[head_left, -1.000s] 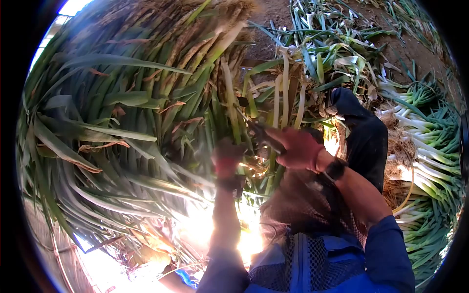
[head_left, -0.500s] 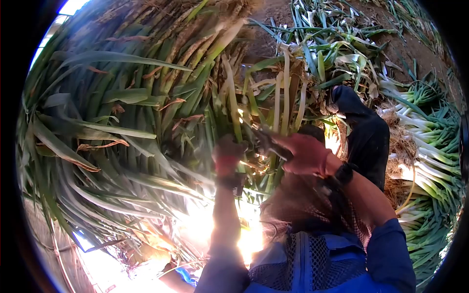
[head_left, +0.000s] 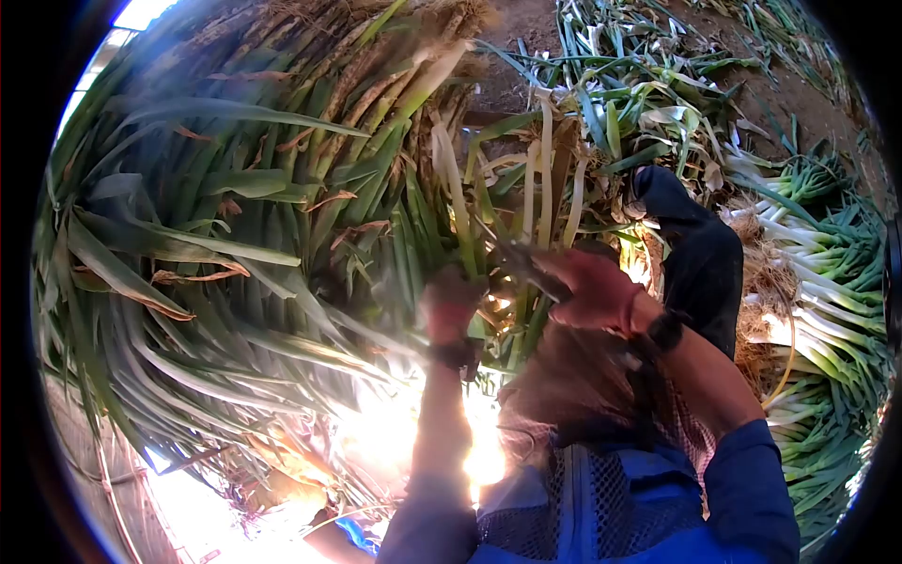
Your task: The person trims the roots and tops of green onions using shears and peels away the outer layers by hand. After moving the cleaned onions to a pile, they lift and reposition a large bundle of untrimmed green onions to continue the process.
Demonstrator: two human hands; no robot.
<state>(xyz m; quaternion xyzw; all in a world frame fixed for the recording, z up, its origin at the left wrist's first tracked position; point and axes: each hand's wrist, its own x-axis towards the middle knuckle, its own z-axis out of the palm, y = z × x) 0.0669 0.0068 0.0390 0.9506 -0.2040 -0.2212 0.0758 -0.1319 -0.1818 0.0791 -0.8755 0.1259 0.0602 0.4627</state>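
Observation:
My left hand [head_left: 453, 303], in a dark reddish glove, is closed around the green part of a leek [head_left: 458, 202], whose pale end points up and away from me. My right hand [head_left: 594, 289], gloved in red, grips shears [head_left: 526, 263], dark and slightly blurred. Their tips point up and left, just right of the held leek. Several more pale leek stalks [head_left: 546, 174] stand just beyond the shears. Shadow hides part of my left fingers.
A big heap of leeks [head_left: 216, 226] with long green leaves fills the left. Trimmed leeks [head_left: 827, 320] with white stems and roots lie stacked at right. Cut leaves [head_left: 648, 75] litter the soil at the back. My dark-clothed leg [head_left: 700, 273] stands beside the right pile.
My left hand has shifted slightly right and down, and the held leek has moved right with it. My right hand and the shears have moved slightly right.

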